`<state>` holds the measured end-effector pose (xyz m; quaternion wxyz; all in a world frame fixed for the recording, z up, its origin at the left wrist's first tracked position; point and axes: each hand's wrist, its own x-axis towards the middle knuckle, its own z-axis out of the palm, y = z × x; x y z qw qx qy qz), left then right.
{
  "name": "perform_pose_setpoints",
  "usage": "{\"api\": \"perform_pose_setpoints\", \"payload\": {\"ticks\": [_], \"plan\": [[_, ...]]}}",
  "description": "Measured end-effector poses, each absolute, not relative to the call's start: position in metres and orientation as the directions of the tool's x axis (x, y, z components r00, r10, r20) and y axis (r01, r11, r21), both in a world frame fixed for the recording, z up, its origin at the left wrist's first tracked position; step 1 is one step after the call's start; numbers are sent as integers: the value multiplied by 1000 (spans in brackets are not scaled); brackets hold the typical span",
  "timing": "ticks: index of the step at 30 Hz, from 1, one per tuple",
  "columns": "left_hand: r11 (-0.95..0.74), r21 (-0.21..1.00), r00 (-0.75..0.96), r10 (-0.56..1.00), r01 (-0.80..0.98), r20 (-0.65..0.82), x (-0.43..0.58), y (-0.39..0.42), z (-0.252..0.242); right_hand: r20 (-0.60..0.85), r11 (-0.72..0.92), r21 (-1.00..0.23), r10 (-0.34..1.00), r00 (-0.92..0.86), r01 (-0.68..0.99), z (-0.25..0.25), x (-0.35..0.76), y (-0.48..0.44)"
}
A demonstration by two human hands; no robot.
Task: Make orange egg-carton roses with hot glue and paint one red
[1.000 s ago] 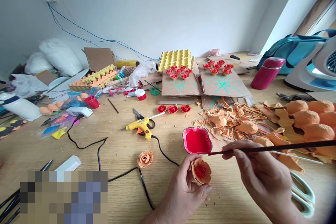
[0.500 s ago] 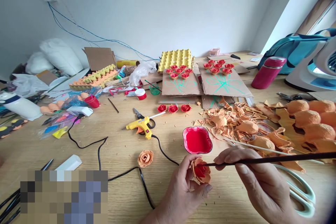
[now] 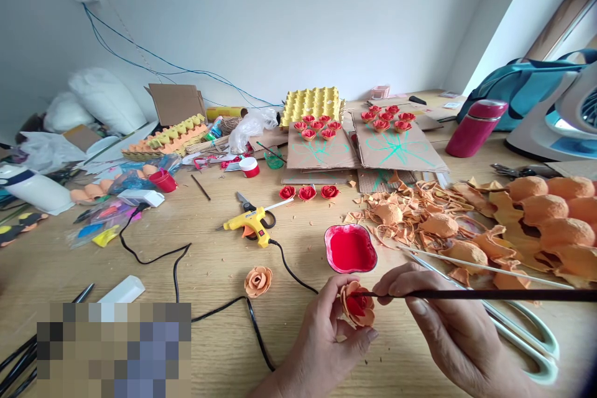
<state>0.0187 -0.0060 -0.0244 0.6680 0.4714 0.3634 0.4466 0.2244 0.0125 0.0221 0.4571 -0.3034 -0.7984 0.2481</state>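
Between the thumb and fingers of my left hand is a paper rose, its centre red and its outer petals bare orange. My right hand grips a dark-handled paintbrush, whose tip touches the red centre. Just behind the rose stands a small dish of red paint. An unpainted orange rose lies to the left of my left hand. Three red roses sit in a row beyond the dish. Scissors with pale green handles lie partly hidden behind my right hand.
A yellow glue gun rests left of the dish, its black cord running toward me. Orange scraps and an egg carton cover the right side. Cardboard sheets bearing red flowers stand behind. A pink bottle is at back right.
My right hand has shifted slightly left and the brush handle's far end has dropped to nearly level. The left hand and rose have hardly moved.
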Motion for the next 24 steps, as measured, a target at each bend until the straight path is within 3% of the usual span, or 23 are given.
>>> {"api": "perform_pose_setpoints", "payload": {"ticks": [12,24], "plan": [[156,961,332,941,-229,-74,19,-5,-24,621,697,-686,711,-329,209,24,224,10],[152,947,313,948,-284,-59,20,-5,-26,600,700,-676,704,-380,231,21,224,11]]}}
